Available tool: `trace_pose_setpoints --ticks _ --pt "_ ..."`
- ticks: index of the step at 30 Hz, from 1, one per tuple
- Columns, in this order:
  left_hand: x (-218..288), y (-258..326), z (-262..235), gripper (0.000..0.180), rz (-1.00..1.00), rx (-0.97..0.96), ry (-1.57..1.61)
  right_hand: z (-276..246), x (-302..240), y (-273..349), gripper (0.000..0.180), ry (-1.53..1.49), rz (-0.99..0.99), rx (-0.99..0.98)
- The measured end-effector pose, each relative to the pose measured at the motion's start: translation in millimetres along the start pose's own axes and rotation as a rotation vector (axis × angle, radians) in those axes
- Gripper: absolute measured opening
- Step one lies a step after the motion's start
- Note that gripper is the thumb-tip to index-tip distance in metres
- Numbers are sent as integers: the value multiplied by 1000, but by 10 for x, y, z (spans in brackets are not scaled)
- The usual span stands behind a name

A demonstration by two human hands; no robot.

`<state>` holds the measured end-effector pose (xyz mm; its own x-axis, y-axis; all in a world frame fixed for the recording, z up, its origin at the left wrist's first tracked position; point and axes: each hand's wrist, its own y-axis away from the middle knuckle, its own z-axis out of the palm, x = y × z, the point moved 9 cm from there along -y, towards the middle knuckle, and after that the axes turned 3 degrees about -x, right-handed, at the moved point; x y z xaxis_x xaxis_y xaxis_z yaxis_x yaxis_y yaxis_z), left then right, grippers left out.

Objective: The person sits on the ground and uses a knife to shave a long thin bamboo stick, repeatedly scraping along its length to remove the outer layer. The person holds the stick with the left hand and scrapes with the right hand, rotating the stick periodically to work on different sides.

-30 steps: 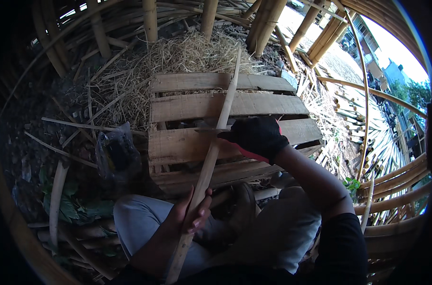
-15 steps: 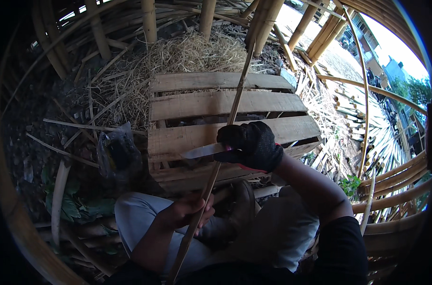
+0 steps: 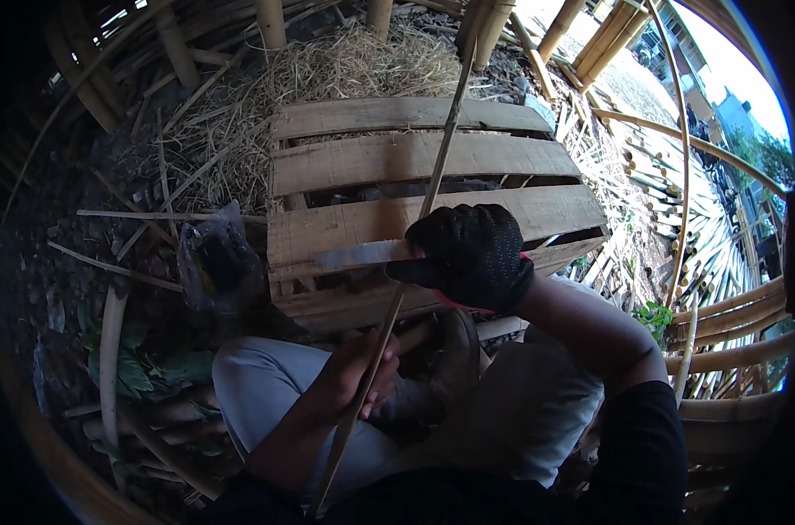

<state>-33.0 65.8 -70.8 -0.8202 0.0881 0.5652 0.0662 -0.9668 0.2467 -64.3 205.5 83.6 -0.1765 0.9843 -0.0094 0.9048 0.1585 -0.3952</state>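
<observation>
A long, thin bamboo strip point(image 3: 447, 140) slants from my lap up over a slatted wooden crate point(image 3: 345, 229). My bare left hand point(image 3: 362, 372) is closed round its lower part. Higher up, my right hand point(image 3: 470, 255), in a black dotted glove, grips a knife point(image 3: 362, 254) whose blade points left. The knife's handle is mostly hidden in the glove. Blade and glove lie across the strip, and the glove covers part of it. Whether the blade's edge bites into the strip, I cannot tell.
Dry shavings point(image 3: 327, 74) are heaped behind the crate. A clear plastic bag point(image 3: 218, 258) with dark contents lies left of it. Bamboo posts point(image 3: 270, 22) stand at the back. Many cut bamboo poles point(image 3: 677, 206) lie outside at right, past a curved bamboo rail point(image 3: 721, 360).
My right hand with the knife has shifted slightly right, and the blade is now more level and blurred. The whole view has tilted, so the crate sits a little higher.
</observation>
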Motion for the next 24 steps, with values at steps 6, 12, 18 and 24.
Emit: trace_pose_setpoints --ticks 6,12,18,24 --pt "39 28 -16 41 11 97 118 47 -65 132 32 48 88 -156" --pt "32 74 -2 43 -4 144 124 272 -156 142 32 133 132 -427" --pt "49 111 2 44 15 201 -17 337 519 -114 42 94 339 -405" --pt "49 116 -16 45 25 185 -46 370 161 59 43 -29 294 -579"
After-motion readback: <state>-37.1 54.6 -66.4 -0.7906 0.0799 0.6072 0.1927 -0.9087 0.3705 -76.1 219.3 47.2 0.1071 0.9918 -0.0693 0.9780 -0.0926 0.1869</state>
